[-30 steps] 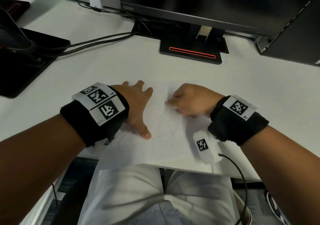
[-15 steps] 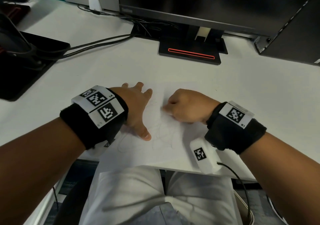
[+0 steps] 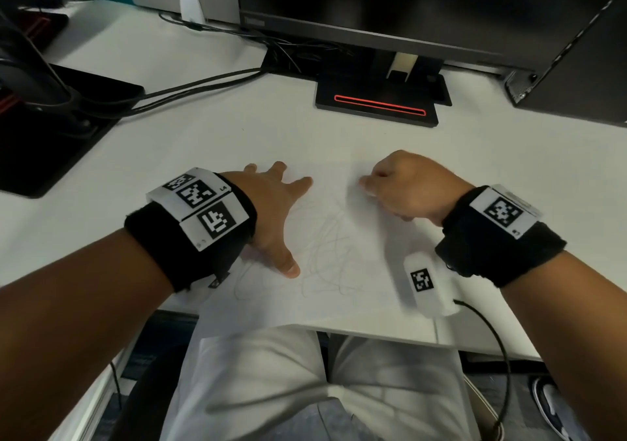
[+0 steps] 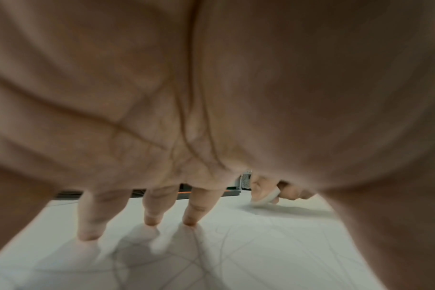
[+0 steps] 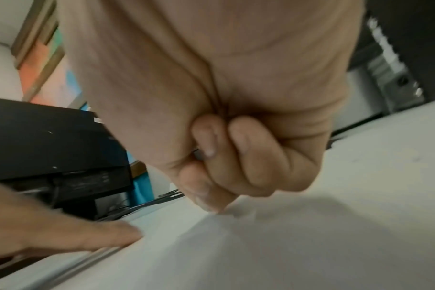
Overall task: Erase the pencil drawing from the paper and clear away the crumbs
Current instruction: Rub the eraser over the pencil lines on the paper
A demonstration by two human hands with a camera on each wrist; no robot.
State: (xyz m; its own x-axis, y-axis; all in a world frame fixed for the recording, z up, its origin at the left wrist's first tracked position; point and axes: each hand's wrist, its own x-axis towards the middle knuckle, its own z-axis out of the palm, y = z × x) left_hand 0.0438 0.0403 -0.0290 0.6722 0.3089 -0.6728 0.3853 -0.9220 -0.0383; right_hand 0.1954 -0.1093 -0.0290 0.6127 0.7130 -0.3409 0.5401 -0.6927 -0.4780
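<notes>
A thin white paper (image 3: 339, 237) lies flat on the smooth white desk (image 3: 237, 135), with faint grey looping pencil lines (image 3: 325, 254) in its middle. The left hand (image 3: 274, 210) presses it with fingers spread wide. The right hand (image 3: 403, 186), fingers curled, pinches what seems a small white eraser (image 4: 266, 198) near the paper's far part.

Scribbled sheet on a white desk

White paper (image 3: 342, 237) lies flat at the desk's near edge, faint looping pencil drawing (image 3: 325, 254) across it.
</notes>
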